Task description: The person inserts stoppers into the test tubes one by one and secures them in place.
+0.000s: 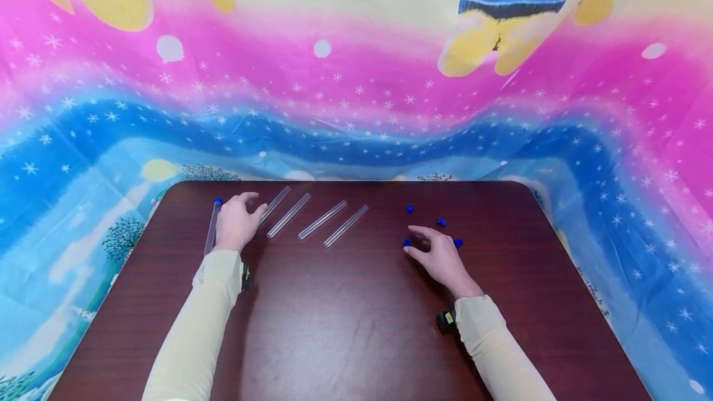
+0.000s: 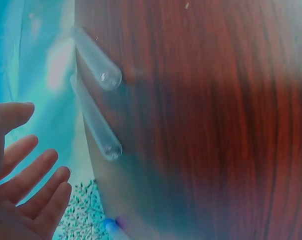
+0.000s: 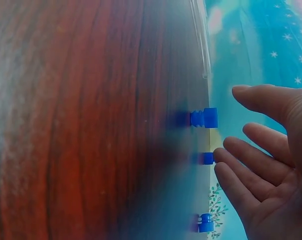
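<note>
My left hand [image 1: 236, 223] is over the left part of the table, fingers relaxed and nothing held. Just left of it lies a clear test tube with a blue stopper in its end [image 1: 211, 228]. On its other side, a bare test tube [image 1: 276, 202] is partly hidden behind the thumb. In the left wrist view, two tubes [image 2: 97, 59] lie beyond the spread fingers. My right hand [image 1: 442, 258] is held loosely above several blue stoppers, its thumb tip close to one stopper [image 1: 406, 242]. The right wrist view shows a ribbed stopper [image 3: 205, 118] near the fingertips and nothing in the grasp.
More bare test tubes [image 1: 323, 220] lie slanted side by side along the middle back of the dark wooden table [image 1: 334, 320]. Other blue stoppers [image 1: 441, 222] are scattered behind and beside the right hand. A printed cloth [image 1: 345, 91] hangs around the table's back and sides.
</note>
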The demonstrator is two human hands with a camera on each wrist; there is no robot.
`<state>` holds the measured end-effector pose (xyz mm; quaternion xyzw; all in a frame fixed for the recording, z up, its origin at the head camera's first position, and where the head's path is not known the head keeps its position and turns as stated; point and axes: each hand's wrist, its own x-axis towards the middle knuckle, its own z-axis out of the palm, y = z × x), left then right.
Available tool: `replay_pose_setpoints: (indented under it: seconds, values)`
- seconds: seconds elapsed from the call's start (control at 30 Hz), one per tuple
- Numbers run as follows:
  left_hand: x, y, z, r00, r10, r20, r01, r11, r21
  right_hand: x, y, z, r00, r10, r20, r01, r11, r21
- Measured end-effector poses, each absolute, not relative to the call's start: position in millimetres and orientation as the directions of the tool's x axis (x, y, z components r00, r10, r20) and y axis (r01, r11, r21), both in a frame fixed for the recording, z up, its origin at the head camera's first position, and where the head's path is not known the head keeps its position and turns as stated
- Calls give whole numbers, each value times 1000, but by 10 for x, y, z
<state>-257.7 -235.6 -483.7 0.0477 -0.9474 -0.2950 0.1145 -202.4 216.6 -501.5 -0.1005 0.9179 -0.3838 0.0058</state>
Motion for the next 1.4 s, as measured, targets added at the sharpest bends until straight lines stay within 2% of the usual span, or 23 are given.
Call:
replay_pose_setpoints:
  seconds: [0.5,1.4]
  values:
    - [-2625,-2174,-5003,-985,-112,129,-23,837,547,-2059,2165,-4996,-979,-195,58,-182,716,-674]
    - [-2613,-2262,-5091,-983,-171,64,-114,850,515,-2163,2126,-5045,-978,-202,47,-188,767,-613]
